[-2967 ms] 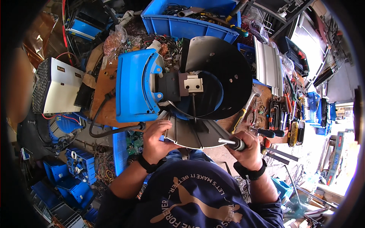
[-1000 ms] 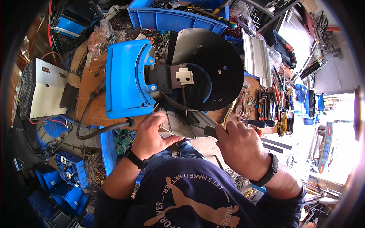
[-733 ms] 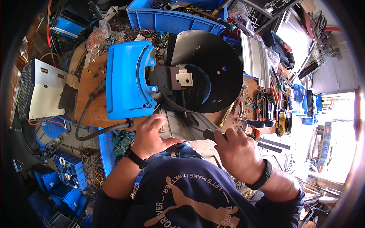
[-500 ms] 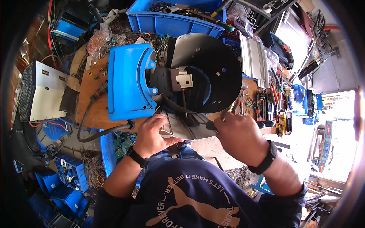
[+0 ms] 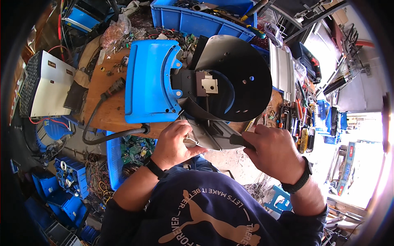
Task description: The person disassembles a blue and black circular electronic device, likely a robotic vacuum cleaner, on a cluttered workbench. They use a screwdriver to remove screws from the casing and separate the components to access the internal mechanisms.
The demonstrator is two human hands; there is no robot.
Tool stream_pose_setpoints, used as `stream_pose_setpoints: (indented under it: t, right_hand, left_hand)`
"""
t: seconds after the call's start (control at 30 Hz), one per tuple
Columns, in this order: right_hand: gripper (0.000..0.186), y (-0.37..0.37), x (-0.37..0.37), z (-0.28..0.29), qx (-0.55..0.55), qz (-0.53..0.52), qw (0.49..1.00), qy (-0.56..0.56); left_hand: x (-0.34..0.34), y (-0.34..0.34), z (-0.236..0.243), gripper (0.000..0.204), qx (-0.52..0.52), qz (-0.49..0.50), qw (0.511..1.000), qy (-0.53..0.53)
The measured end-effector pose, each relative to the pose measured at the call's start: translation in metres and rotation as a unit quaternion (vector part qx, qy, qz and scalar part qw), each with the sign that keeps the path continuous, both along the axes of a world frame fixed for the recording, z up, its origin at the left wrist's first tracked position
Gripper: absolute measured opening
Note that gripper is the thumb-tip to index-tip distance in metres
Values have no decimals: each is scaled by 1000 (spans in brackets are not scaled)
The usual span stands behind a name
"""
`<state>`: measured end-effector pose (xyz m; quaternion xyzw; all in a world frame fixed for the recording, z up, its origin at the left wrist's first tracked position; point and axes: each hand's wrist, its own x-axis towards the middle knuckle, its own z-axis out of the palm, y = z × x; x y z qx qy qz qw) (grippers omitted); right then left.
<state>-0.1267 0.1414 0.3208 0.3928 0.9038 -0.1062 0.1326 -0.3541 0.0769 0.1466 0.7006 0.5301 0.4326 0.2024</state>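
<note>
A blue plastic housing (image 5: 143,82) joined to a wide black curved shroud (image 5: 254,96) rests on the wooden bench. Inside the shroud sits a small pale metal bracket (image 5: 210,85). Below it, a grey curved metal panel (image 5: 201,135) projects over the near bench edge. My left hand (image 5: 174,143) grips that panel's left end, thumb underneath and fingers on top. A dark-handled screwdriver (image 5: 239,140) is in my right hand (image 5: 274,152), fingers closed round the handle. Its thin shaft points left across the panel; where the tip meets it I cannot make out.
A thick black cable (image 5: 91,121) loops from the housing's left. Behind stands a blue crate (image 5: 201,20) of tools and scrap. Hand tools (image 5: 289,112) crowd the bench's right side. A white metal box (image 5: 53,86) is at left; a blue basket (image 5: 115,160) of circuit boards stands below the bench.
The whole view has shifted, so the bench and device appear farther right. More of the screwdriver handle shows beside my right hand. My left hand keeps its hold on the panel.
</note>
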Motion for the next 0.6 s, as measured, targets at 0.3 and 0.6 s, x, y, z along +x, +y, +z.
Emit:
stream_pose_setpoints:
  t: [0.3,0.6]
  right_hand:
    - [20,-17,19,-27,3,-45,997,55]
    - [29,-35,27,-34,-22,-130,986,106]
  left_hand:
    - [-1,1,3,62,1,-4,999,44]
    - [-2,1,-7,65,41,2,997,71]
